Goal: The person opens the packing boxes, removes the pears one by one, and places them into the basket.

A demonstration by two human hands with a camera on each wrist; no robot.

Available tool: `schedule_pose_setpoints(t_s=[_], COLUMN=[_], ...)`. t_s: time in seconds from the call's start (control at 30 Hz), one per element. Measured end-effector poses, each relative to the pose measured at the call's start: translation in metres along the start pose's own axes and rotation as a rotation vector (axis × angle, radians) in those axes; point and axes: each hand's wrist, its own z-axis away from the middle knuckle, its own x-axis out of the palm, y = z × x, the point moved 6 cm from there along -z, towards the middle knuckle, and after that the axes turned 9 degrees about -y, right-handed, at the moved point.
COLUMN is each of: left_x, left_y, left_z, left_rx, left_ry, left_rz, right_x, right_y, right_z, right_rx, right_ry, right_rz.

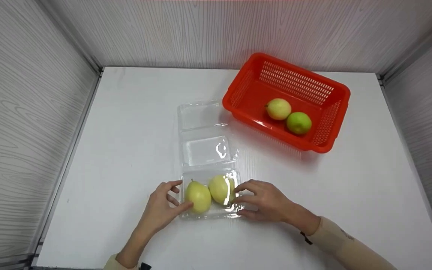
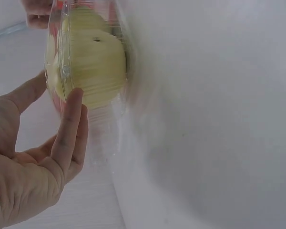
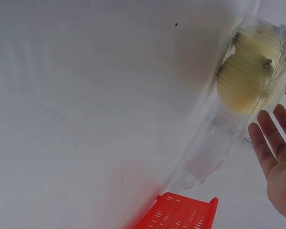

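Note:
Two yellow pears, the left pear (image 1: 198, 197) and the right pear (image 1: 221, 189), sit side by side inside a clear plastic box (image 1: 213, 216) with its lid down over them. My left hand (image 1: 162, 207) is at the box's left side, thumb over the lid's front corner. In the left wrist view its extended fingers (image 2: 69, 129) reach the rim. At the opposite side is my right hand (image 1: 263, 200), with spread fingertips along the right edge. Its fingers (image 3: 271, 140) look fairly straight beside the rim in the right wrist view.
Directly behind the box lies another clear plastic container (image 1: 204, 150), opened flat with its other half farther back. A red slotted basket (image 1: 244, 80) stands at the back right, holding a pale yellow-green fruit (image 1: 279, 109) and a greener one (image 1: 299, 123). Wood-grain panels (image 1: 201, 33) enclose the white table (image 1: 133, 123).

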Motion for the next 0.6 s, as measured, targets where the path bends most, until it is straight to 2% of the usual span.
schedule_pose_setpoints(t_s=[0.27, 0.47, 0.6], left_x=[0.020, 0.032, 0.038], left_y=[0.015, 0.026, 0.030], left_z=[-0.012, -0.023, -0.030], left_rx=[0.058, 0.089, 0.114], left_ry=[-0.014, -0.020, -0.030], left_rz=[0.030, 0.072, 0.100], right_x=[-0.013, -0.021, -0.025], right_y=[0.012, 0.024, 0.031], right_z=[0.022, 0.035, 0.043], right_rx=[0.027, 0.088, 0.104], right_ry=[0.022, 0.007, 0.011], right_rz=[-0.033, -0.061, -0.036])
